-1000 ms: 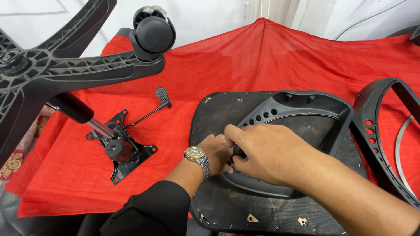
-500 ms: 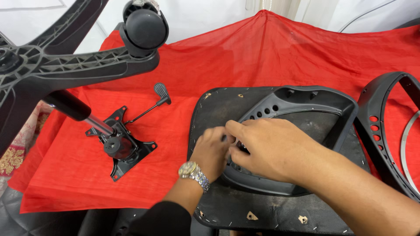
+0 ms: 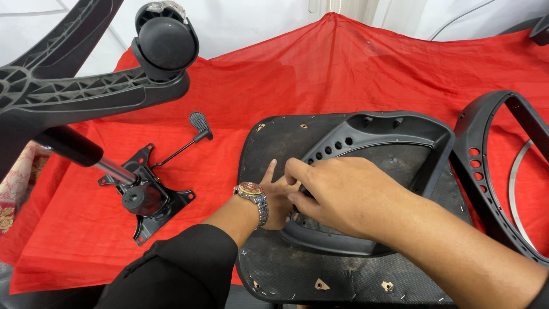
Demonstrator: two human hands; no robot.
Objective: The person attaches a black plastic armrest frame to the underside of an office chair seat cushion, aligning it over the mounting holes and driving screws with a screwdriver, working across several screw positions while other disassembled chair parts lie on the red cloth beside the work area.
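A red cloth (image 3: 354, 74) is spread over the work surface, with a pale wall seen behind it. On the cloth, an upturned black seat pan (image 3: 269, 154) is laid flat, and a black plastic armrest frame (image 3: 400, 134) with a row of holes is set on top of it.

The right hand (image 3: 343, 197) is laid over the near left edge of the armrest frame, its fingers curled and pressed down onto the plastic; whether anything is pinched beneath them cannot be told. The left hand (image 3: 277, 197) is placed just beside it and partly beneath it, with the index finger stretched out flat on the seat pan and the other fingers hidden by the right hand. A metal wristwatch (image 3: 253, 194) is worn on the left wrist, above a black sleeve (image 3: 177, 269).

Small metal fittings are seen along the near edge of the seat pan. To the left, a black tilt mechanism (image 3: 146, 197) with a lever is laid on the cloth. Above it, a black star base (image 3: 74, 91) with a caster wheel (image 3: 166, 43) is seen. To the right, a second black armrest frame (image 3: 492, 166) is laid beside the seat pan.
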